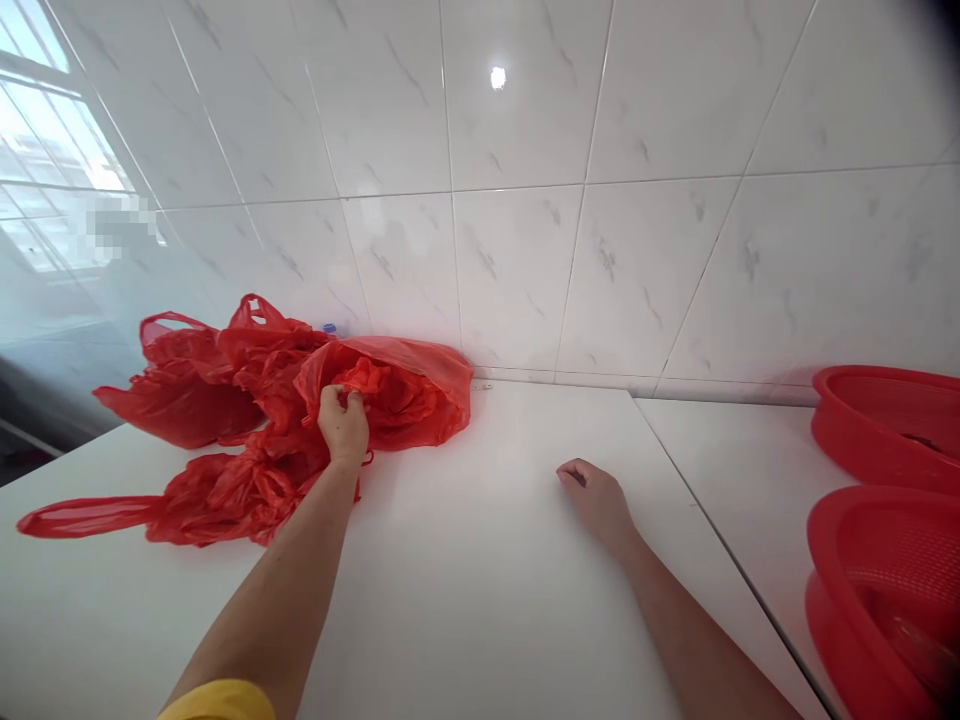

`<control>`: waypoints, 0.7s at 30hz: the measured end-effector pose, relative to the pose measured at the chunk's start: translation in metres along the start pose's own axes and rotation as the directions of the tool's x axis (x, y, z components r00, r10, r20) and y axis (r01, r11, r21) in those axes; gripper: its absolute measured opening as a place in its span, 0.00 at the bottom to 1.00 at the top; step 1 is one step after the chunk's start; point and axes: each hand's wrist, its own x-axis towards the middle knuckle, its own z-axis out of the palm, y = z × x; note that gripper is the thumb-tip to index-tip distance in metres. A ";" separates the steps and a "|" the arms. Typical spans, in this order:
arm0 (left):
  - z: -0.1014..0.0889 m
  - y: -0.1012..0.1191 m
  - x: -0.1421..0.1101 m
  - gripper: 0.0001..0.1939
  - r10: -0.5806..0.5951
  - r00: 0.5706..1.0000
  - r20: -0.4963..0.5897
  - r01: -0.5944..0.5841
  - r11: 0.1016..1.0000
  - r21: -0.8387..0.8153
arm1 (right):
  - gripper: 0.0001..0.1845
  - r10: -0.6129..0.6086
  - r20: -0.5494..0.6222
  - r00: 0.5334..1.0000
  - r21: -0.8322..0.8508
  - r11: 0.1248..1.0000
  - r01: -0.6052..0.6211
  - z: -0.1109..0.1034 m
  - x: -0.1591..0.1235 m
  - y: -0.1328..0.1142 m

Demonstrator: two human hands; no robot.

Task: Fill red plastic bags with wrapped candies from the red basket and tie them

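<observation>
My left hand (345, 425) pinches red plastic at the mouth of a red plastic bag (442, 385) that lies on its side by the wall. More crumpled red plastic shows inside that bag. To the left are other red plastic bags (187, 395), bunched up with their handles sticking out. A crumpled red bag (225, 495) lies nearer to me, partly behind my left forearm, with one long handle loop stretched left. My right hand (600, 500) is apart from the bags, at the right of the white tabletop, with its fingers curled closed and nothing seen in them.
A white table (480, 590) runs along a tiled wall (517, 270); a seam divides it from another white surface (742, 460) at right. Two red plastic baskets (832, 530) stand there, cut off by the frame. A small blue object (329, 328) shows behind the bags. A barred window is upper left.
</observation>
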 end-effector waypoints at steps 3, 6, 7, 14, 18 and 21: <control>-0.008 0.006 -0.022 0.07 0.034 0.999 -0.030 -0.036 0.998 -0.061 | 0.13 0.017 0.014 1.000 -0.006 1.000 -0.017 -0.001 -0.002 -0.002; -0.019 0.012 -0.047 0.06 0.241 0.971 0.005 -0.240 0.970 -0.045 | 0.13 0.011 0.019 1.000 -0.008 1.000 -0.011 -0.001 -0.004 -0.002; -0.023 0.014 -0.054 0.06 0.315 0.949 0.024 -0.315 0.949 -0.033 | 0.13 0.004 0.017 1.000 -0.012 1.000 -0.004 -0.001 -0.004 -0.002; -0.025 0.028 -0.087 0.05 0.677 0.700 0.229 -0.703 0.710 0.052 | 0.12 0.006 0.021 1.000 -0.021 1.000 -0.006 0.000 -0.003 -0.001; -0.009 0.036 -0.096 0.05 0.756 0.543 0.364 -0.818 0.575 0.026 | 0.12 -0.018 0.035 0.999 0.012 1.000 0.017 0.002 -0.004 -0.001; 0.003 0.040 -0.108 0.07 0.747 0.475 0.465 -0.835 0.549 -0.030 | 0.21 -0.067 0.005 0.998 0.154 0.986 0.065 0.011 -0.009 -0.007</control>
